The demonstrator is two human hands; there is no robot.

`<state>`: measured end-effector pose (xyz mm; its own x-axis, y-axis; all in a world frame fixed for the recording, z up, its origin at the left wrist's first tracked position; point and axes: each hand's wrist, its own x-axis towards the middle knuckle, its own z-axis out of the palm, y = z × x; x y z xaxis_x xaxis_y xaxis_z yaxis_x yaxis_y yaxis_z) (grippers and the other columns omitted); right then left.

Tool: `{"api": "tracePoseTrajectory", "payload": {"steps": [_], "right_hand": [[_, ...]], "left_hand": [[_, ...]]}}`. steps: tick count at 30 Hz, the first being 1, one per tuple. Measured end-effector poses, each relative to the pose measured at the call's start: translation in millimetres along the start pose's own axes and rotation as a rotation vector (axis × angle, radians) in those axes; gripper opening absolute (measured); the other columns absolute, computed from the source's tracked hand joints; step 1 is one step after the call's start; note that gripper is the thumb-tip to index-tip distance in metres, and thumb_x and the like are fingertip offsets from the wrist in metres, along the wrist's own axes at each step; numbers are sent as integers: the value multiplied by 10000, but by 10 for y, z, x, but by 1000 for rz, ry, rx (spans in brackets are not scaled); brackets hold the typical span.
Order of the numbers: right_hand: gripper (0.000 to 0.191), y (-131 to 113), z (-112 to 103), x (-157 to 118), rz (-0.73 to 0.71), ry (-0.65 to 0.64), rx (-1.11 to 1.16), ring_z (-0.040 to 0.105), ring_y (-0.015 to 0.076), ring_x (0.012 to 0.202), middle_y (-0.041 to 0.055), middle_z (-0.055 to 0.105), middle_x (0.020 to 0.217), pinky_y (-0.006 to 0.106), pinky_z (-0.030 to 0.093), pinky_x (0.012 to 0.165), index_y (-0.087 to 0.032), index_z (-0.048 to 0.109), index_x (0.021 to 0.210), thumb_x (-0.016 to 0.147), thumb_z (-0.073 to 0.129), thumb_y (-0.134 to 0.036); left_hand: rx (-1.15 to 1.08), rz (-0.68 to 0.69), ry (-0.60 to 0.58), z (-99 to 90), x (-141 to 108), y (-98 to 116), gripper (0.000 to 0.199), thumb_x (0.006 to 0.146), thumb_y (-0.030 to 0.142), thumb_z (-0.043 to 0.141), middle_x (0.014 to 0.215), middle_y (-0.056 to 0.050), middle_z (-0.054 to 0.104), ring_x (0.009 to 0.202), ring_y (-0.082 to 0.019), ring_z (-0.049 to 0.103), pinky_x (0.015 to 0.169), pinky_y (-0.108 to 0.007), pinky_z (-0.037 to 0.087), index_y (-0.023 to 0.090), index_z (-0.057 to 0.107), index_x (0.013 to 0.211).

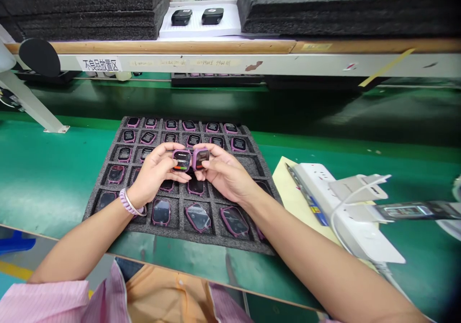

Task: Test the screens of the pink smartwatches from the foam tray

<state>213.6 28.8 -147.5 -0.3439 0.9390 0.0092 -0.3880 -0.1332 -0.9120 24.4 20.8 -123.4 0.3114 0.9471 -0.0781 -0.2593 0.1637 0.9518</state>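
**Two purple watch bodies held side by side above a foam tray**

The left hand (153,172) and the right hand (226,172) hold two square smartwatch bodies with purple frames just above a black foam tray (173,234). The left watch body (182,161) and the right watch body (200,159) stand almost touching, with both screens turned up toward the head camera. It seems they are held this way so the two displays can be compared. On each hand, the fingers stay close together and are clamped on the frame edges of the watch.

The tray lies on a green bench mat (46,179). Its cut pockets keep the watches apart, probably to protect the screens. Six watches sit in each of the two far rows, but the hands hide part of the middle rows, so I cannot give the full count. To the right are one yellow paper sheet (298,203) and one white power strip (360,232). Behind, on a shelf (216,64), a white label (99,64) marks a place for defective goods, and two black devices (181,17) lie on a white tray (196,30).
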Motion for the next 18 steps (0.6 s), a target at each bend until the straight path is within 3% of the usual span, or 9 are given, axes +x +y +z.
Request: {"api": "tracePoseTrajectory", "payload": {"steps": [7, 18], "right_hand": [[449, 20, -7, 0, -11, -8, -32, 572, 138, 593, -19, 622, 786, 266, 453, 559, -215, 601, 1129, 763, 831, -336], [458, 44, -10, 2, -12, -3, 21, 592, 136, 604, -2, 657, 846, 257, 470, 575, -206, 621, 1124, 718, 826, -257]], "left_hand": [[44, 16, 23, 12, 9, -14, 352, 785, 231, 672, 927, -11, 656, 610, -152, 722, 628, -254, 637, 180, 540, 1107], [50, 20, 17, -12, 16, -23, 438, 749, 216, 654, 988, -33, 660, 645, -149, 719, 669, -271, 623, 181, 525, 1166]]}}
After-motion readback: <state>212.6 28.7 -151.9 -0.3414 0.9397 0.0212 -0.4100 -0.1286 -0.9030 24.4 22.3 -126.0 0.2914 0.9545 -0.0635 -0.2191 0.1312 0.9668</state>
